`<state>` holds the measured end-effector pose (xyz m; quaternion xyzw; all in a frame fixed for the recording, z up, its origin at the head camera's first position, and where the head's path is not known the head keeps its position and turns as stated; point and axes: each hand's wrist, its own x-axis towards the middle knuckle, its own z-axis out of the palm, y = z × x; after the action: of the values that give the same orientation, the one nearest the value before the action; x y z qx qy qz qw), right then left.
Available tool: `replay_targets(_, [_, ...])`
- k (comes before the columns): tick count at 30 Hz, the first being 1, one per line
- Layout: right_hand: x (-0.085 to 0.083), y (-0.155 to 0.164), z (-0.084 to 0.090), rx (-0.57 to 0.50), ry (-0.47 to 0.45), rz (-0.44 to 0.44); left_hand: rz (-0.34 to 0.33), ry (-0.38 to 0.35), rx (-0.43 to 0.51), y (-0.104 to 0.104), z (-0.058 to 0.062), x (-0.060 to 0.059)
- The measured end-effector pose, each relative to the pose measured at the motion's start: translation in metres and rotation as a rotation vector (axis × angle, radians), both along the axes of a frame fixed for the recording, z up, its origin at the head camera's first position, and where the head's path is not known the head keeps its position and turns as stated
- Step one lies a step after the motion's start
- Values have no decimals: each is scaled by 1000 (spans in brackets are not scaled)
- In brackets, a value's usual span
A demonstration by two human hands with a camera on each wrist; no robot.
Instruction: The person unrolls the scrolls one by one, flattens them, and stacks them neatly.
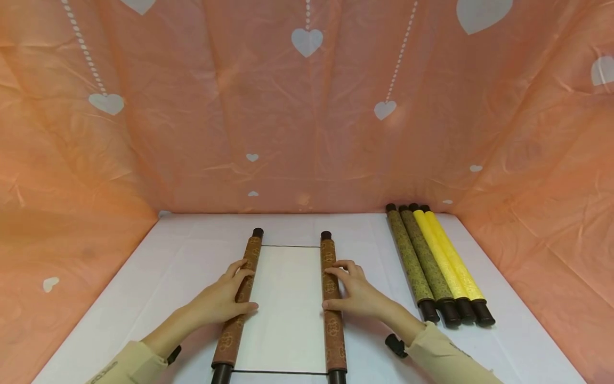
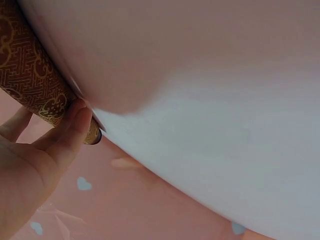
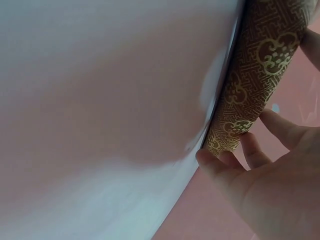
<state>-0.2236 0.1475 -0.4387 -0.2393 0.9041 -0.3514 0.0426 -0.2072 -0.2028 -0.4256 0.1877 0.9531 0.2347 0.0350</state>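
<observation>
A brown hanging scroll with gold patterns lies partly unrolled, its blank white paper (image 1: 290, 306) spread between two rolled ends with dark knobs. My left hand (image 1: 218, 300) holds the left roll (image 1: 228, 340), thumb on the paper side and fingers over the top. On the other side my right hand (image 1: 358, 294) grips the right roll (image 1: 334, 338) with thumb and fingers around its middle. In the left wrist view, fingertips touch the patterned roll (image 2: 37, 65). The right wrist view has fingers against the other roll (image 3: 255, 75); parts of both rolls lie outside these wrist views.
To the right lie two olive-green rolled scrolls (image 1: 411, 256) and two yellow ones (image 1: 453, 256), side by side with dark knobs. A small black object (image 1: 395, 345) is beside the right sleeve. Orange sheeting with white hearts (image 1: 307, 133) surrounds the white table (image 1: 182, 240).
</observation>
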Motion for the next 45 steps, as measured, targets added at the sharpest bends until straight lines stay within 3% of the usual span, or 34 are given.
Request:
replay_targets(11, [0, 11, 1, 23, 52, 102, -10, 12, 27, -8, -2, 2])
replay_targets(23, [-1, 25, 0, 75, 6, 172, -31, 28, 9, -19, -1, 5])
replay_targets(29, [0, 30, 0, 63, 11, 120, -6, 9, 4, -24, 1, 6])
replay_targets(38, [3, 29, 0, 60, 24, -12, 35, 46, -26, -28, 1, 8])
replay_targets(45, [5, 33, -1, 73, 54, -66, 57, 45, 13, -33, -1, 7])
